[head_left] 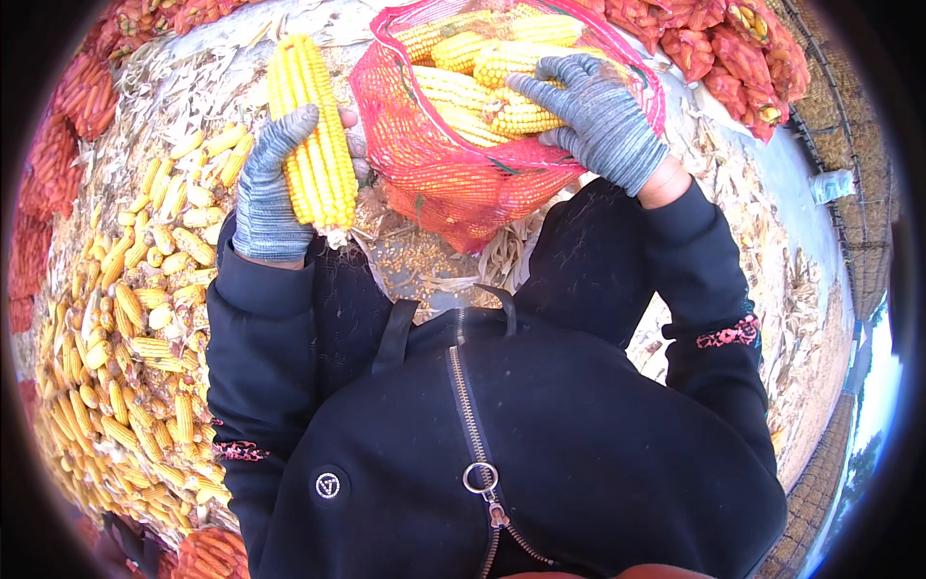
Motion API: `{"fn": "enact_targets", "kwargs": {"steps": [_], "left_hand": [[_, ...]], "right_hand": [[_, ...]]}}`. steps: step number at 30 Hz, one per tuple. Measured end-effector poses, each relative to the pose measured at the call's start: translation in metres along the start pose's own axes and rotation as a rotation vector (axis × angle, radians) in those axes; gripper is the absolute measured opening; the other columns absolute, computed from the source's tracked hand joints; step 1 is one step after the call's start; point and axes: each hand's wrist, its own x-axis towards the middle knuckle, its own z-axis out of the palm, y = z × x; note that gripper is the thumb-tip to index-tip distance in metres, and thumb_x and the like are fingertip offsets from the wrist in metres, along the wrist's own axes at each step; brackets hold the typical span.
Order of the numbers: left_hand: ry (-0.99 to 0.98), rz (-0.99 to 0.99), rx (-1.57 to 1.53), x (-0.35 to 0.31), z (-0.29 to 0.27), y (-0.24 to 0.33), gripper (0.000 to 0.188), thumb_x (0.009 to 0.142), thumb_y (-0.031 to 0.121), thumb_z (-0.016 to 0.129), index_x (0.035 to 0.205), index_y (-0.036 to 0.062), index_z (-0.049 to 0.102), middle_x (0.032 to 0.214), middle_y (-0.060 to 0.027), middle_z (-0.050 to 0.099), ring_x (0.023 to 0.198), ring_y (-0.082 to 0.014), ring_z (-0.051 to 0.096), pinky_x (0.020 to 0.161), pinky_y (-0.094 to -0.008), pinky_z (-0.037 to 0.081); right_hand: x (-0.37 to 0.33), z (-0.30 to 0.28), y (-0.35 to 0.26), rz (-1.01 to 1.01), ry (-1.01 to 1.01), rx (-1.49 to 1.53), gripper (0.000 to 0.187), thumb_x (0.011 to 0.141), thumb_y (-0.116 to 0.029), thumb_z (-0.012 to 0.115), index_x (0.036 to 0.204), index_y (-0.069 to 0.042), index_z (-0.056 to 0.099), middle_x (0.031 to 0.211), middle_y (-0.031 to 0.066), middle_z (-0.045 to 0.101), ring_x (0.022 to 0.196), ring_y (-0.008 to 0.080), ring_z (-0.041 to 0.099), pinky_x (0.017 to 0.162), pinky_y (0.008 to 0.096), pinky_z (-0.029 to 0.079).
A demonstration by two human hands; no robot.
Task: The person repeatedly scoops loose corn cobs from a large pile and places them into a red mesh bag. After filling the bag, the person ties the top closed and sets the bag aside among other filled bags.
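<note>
A yellow ear of corn (pixel 316 140) stands nearly upright in my left hand (pixel 270 188), the gloved fingers closed round it, just left of a red mesh bag (pixel 453 198). The bag's mouth gapes in front of me, and several husked ears of corn (pixel 458 92) lie inside it. Over the bag's right side, my right hand (pixel 606 125) rests with its fingers spread across the ears, their tips touching the corn. Both hands wear grey knit gloves; the right fingertips show bare or worn only in part.
A broad heap of loose corn ears (pixel 145 318) spreads over the ground at my left. Filled red mesh bags (pixel 738 63) sit at the far right, with more red bags (pixel 92 96) along the far left. Dry husks (pixel 511 256) litter the ground. A wire-mesh barrier (pixel 849 125) runs along the right.
</note>
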Motion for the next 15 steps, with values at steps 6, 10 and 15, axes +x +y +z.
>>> {"fn": "enact_targets", "kwargs": {"steps": [6,10,15], "left_hand": [[-0.687,0.529,1.003,-0.018,0.041,-0.010,0.072,0.059,0.019,0.078,0.125,0.0068,0.051,0.143,-0.0193,0.034,0.108,-0.0306,0.058,0.085,-0.0375,0.051],[-0.782,0.458,1.543,-0.025,0.059,-0.032,0.065,0.056,0.013,0.076,0.118,0.0084,0.059,0.148,-0.0173,0.024,0.105,-0.0311,0.059,0.083,-0.0385,0.051],[-0.691,0.542,1.661,-0.020,0.077,-0.035,0.071,0.060,0.014,0.076,0.126,0.0107,0.052,0.134,-0.0171,0.044,0.104,-0.0313,0.058,0.084,-0.0369,0.050]], "right_hand": [[-0.001,-0.007,0.015,0.016,0.035,-0.062,0.064,0.068,-0.019,0.075,0.128,-0.017,0.052,0.121,0.0099,0.053,0.109,0.0309,0.051,0.096,0.0411,0.040],[-0.018,-0.003,0.015,0.140,-0.017,-0.024,0.065,0.070,-0.016,0.074,0.130,-0.017,0.050,0.125,0.0111,0.052,0.114,0.0314,0.050,0.096,0.0401,0.042],[-0.016,-0.002,0.024,0.076,-0.036,0.024,0.065,0.068,-0.011,0.074,0.129,-0.016,0.050,0.123,0.0133,0.052,0.113,0.0326,0.050,0.097,0.0401,0.041]]}}
